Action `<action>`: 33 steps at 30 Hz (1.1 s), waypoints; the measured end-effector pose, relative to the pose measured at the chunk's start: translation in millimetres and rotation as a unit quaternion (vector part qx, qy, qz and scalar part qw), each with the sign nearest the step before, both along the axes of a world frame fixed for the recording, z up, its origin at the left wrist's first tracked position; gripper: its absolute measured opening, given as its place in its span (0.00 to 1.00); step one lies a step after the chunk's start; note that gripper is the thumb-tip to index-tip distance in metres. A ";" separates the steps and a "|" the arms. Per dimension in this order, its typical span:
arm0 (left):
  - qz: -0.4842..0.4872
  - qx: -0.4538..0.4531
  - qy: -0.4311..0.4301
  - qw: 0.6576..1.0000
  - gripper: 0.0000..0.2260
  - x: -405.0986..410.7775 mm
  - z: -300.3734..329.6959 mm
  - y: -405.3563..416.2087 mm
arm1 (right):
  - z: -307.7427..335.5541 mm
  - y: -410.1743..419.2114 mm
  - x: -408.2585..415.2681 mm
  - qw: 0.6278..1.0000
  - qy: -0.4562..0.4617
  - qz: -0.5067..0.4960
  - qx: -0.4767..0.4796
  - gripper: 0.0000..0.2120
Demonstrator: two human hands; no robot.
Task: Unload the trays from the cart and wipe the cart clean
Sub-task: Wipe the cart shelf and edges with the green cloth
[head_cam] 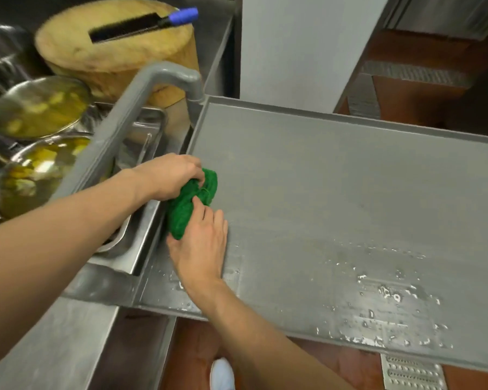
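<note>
left hand fingers curled gripping, right hand fingers extended

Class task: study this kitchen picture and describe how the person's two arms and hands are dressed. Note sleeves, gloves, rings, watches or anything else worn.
Both forearms are bare right up to the edge of the frame, so no sleeves show. The left hand and the right hand wear no gloves. No ring, watch, wristband or bandage can be seen on either wrist or on the fingers in view.
</note>
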State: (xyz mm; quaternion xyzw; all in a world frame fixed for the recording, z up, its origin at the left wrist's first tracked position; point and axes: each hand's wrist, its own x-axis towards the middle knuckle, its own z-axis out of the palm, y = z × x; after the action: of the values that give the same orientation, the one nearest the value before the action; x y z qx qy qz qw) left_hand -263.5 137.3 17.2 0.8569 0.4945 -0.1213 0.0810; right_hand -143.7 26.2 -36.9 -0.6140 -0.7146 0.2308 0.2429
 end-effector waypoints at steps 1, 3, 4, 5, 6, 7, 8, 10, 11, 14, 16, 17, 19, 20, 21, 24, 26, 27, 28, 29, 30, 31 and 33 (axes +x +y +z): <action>-0.009 0.004 0.009 1.000 0.19 -0.7 2.2 -2.0 | 0.1 -1.7 -4.2 1.000 0.013 -0.010 -0.004 0.37; -0.024 0.009 0.035 0.999 0.18 -2.2 7.7 -6.5 | 2.9 -6.0 -11.7 0.998 0.048 -0.031 -0.028 0.37; -0.032 0.013 0.051 0.998 0.18 -2.0 10.7 -7.9 | 5.9 -6.4 -14.1 0.996 0.067 -0.040 -0.050 0.36; -0.038 0.017 0.067 0.997 0.18 -1.2 13.7 -9.9 | 9.5 -6.6 -15.2 0.991 0.088 -0.050 -0.082 0.35; -0.044 0.019 0.081 0.996 0.18 -0.9 15.1 -10.6 | 13.2 -4.6 -14.9 0.985 0.108 -0.061 -0.121 0.34; -0.048 0.017 0.091 0.995 0.18 -0.6 16.4 -11.9 | 17.3 -1.4 -11.9 0.975 0.135 -0.070 -0.165 0.33; -0.053 0.016 0.097 0.994 0.18 -0.8 16.8 -13.1 | 21.0 3.2 -6.3 0.958 0.180 -0.075 -0.212 0.32; -0.056 0.010 0.098 0.994 0.18 -2.3 17.6 -13.9 | 29.4 12.7 13.9 0.895 0.314 -0.070 -0.308 0.26; -0.051 0.009 0.084 0.995 0.18 0.0 19.3 -14.0 | 33.4 16.5 28.4 0.861 0.370 -0.068 -0.343 0.23; -0.024 0.004 -0.007 1.000 0.23 24.5 27.1 -11.7 | 44.5 28.2 84.6 0.840 0.418 -0.059 -0.342 0.18; -0.005 -0.014 -0.065 0.998 0.22 60.3 34.7 -8.0 | 49.8 35.7 130.0 0.879 0.372 -0.048 -0.294 0.21; -0.001 -0.023 -0.084 0.996 0.21 88.4 37.7 -3.0 | 53.6 39.6 162.5 0.902 0.340 -0.043 -0.261 0.22; 0.002 -0.025 -0.115 0.993 0.18 137.1 43.8 4.5 | 63.2 43.7 219.1 0.932 0.295 -0.038 -0.208 0.24; -0.004 -0.014 -0.133 0.991 0.16 168.9 46.0 9.9 | 68.2 45.3 254.7 0.943 0.279 -0.041 -0.179 0.24; -0.016 -0.003 -0.154 0.988 0.15 202.3 48.1 13.9 | 73.2 45.6 290.8 0.950 0.267 -0.047 -0.154 0.24; -0.056 0.015 -0.227 0.972 0.16 307.0 48.4 24.4 | 83.7 42.3 396.8 0.972 0.202 -0.084 -0.079 0.25; -0.080 0.011 -0.261 0.962 0.15 375.8 41.8 28.3 | 82.8 39.5 458.9 0.987 0.115 -0.105 -0.026 0.26; -0.086 0.006 -0.274 0.958 0.15 408.2 36.5 29.4 | 81.0 37.6 486.9 0.990 0.071 -0.118 -0.011 0.26; -0.089 0.002 -0.288 0.954 0.14 439.1 31.0 29.5 | 78.5 35.3 513.0 0.990 0.032 -0.135 -0.002 0.26; -0.089 -0.004 -0.299 0.950 0.14 466.8 24.9 29.1 | 75.0 32.2 536.2 0.988 0.001 -0.153 0.005 0.26; -0.089 -0.013 -0.309 0.947 0.14 492.6 17.6 28.9 | 70.2 28.4 557.8 0.985 -0.025 -0.172 0.009 0.27; -0.090 -0.021 -0.317 0.944 0.14 515.8 9.5 28.7 | 64.4 24.7 576.4 0.981 -0.047 -0.187 0.010 0.27; -0.099 -0.036 -0.312 0.944 0.16 554.9 -7.7 27.9 | 48.5 16.7 606.6 0.975 -0.084 -0.203 -0.006 0.26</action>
State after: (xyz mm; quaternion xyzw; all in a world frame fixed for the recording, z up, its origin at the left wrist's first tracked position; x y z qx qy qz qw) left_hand 291.4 165.2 9.6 0.8928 0.3525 0.1269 0.2500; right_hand 462.9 43.0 11.6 -0.7653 -0.5912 0.1283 0.2198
